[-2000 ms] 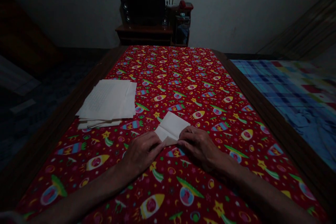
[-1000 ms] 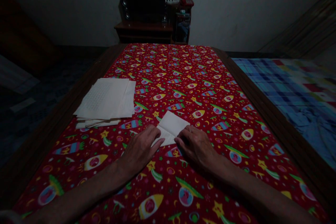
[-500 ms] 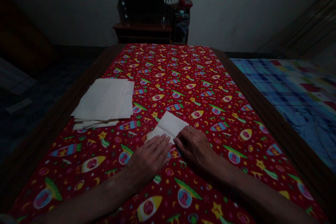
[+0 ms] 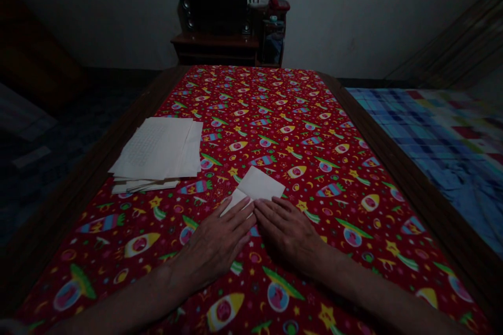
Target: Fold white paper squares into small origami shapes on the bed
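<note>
A small folded sheet of white paper (image 4: pixel 261 183) lies on the red patterned cloth (image 4: pixel 243 131), with a crease across its middle. My left hand (image 4: pixel 220 238) rests flat on the paper's near left part, fingers stretched out. On its near right edge lies my right hand (image 4: pixel 288 227), fingers extended and side by side, their tips close to the left fingertips. Both hands cover the paper's near edge.
A stack of white sheets (image 4: pixel 157 149) with faint writing sits to the left on the cloth. Dark wooden borders (image 4: pixel 377 138) run along both sides. Beyond the far end are a monitor (image 4: pixel 216 0) on a desk and a red telephone (image 4: pixel 279 4).
My right hand has gone from curled fingers at the paper's right edge to lying flatter, nearer the left fingertips. My left hand stays nearly in place on the paper.
</note>
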The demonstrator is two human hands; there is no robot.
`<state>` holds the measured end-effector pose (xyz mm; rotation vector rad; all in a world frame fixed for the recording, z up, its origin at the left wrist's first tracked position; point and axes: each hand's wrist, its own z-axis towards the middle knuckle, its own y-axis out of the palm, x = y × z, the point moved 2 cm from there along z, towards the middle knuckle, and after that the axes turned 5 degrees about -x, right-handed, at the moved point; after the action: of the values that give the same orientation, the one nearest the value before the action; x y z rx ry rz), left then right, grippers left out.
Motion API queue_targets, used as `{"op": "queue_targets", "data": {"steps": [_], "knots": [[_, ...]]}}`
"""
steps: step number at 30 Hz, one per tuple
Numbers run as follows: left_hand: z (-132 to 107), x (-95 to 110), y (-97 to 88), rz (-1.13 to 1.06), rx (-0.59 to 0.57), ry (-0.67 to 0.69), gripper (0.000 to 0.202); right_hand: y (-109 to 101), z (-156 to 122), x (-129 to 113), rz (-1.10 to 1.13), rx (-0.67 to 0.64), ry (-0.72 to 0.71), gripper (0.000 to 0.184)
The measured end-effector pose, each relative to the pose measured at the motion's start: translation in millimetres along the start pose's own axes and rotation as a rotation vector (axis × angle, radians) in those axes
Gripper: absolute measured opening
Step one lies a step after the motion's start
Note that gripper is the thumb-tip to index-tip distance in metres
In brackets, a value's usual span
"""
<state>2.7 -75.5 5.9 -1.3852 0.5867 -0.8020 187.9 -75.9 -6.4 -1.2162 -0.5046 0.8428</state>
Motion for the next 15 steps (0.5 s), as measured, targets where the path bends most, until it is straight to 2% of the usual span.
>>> {"op": "queue_targets", "data": {"steps": [5, 11, 15], "knots": [[-9.7, -4.9, 3.6, 0.080, -0.011, 0.011, 0.043, -6.3, -15.4, 1.1, -0.024, -0.104, 0.093, 0.040], [-28.7, -11.6, 2.3, 0.164, 0.049, -0.019, 0.037, -12.6, -22.1, 0.3, -0.050, -0.067, 0.101, 0.038], [-37.0, -15.3, 0.6, 0.182, 0.045, -0.014, 0.037, -10.7, -19.3, 2.0, -0.038, -0.033, 0.096, 0.034]]}}
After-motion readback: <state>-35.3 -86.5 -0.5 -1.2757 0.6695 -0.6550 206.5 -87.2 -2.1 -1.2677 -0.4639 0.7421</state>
